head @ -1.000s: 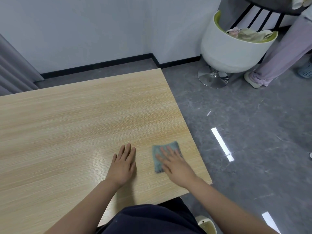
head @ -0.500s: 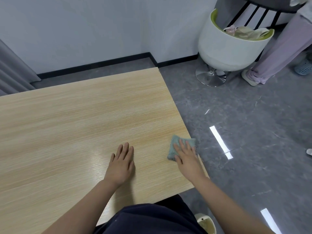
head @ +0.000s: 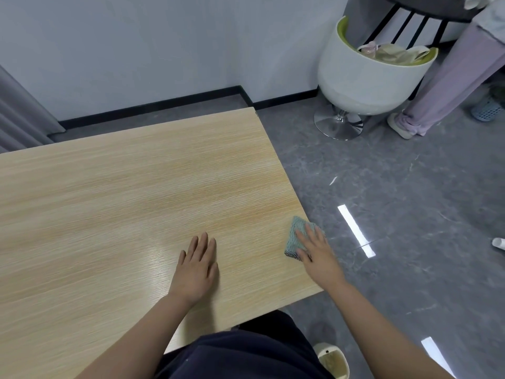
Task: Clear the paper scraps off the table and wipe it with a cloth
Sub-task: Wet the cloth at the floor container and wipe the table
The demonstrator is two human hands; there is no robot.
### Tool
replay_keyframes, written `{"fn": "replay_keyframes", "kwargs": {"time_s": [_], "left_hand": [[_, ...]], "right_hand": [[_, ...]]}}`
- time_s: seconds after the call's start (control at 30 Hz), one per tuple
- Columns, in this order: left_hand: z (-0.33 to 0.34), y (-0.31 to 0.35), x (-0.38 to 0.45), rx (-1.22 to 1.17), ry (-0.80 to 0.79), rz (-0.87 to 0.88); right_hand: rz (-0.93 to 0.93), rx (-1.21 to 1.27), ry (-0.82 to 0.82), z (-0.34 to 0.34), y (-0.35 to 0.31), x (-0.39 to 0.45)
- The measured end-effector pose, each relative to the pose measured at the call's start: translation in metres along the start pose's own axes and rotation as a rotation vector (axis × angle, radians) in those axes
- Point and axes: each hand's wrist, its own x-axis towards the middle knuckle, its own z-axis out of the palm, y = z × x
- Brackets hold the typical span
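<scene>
A small grey-green cloth (head: 295, 234) lies at the right edge of the light wooden table (head: 123, 192), partly hanging over the edge. My right hand (head: 318, 255) presses flat on the cloth with fingers spread. My left hand (head: 196, 268) rests palm down on the tabletop near the front edge, holding nothing. No paper scraps show on the table.
A white tub chair (head: 371, 77) with cloths in it stands at the back right on a chrome foot. A person in lilac trousers (head: 453, 83) stands beside it. A small bin (head: 332, 361) sits on the grey floor by my legs. A curtain (head: 19, 113) hangs at left.
My right hand has slid the cloth rightward from beside the left hand to the table's right edge. The left hand has stayed in place.
</scene>
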Motion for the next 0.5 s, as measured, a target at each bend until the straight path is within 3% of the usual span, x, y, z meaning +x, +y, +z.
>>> {"fn": "replay_keyframes", "kwargs": {"time_s": [0.1, 0.3, 0.37, 0.43, 0.5], "left_hand": [[0.001, 0.001, -0.003, 0.004, -0.003, -0.002], [0.001, -0.004, -0.007, -0.029, -0.005, 0.021], [0.001, -0.006, -0.007, -0.038, -0.012, 0.028], [0.001, -0.006, -0.009, -0.043, -0.016, 0.027], [0.003, -0.006, -0.012, -0.044, -0.017, 0.023]], "right_hand": [[0.039, -0.101, 0.028, 0.007, -0.016, -0.008], [-0.407, -0.196, -0.096, 0.04, -0.039, -0.04], [-0.477, -0.214, -0.141, 0.038, -0.033, -0.042], [-0.46, -0.221, -0.113, 0.027, -0.02, -0.036], [-0.301, -0.185, -0.073, 0.014, -0.004, -0.028]]}}
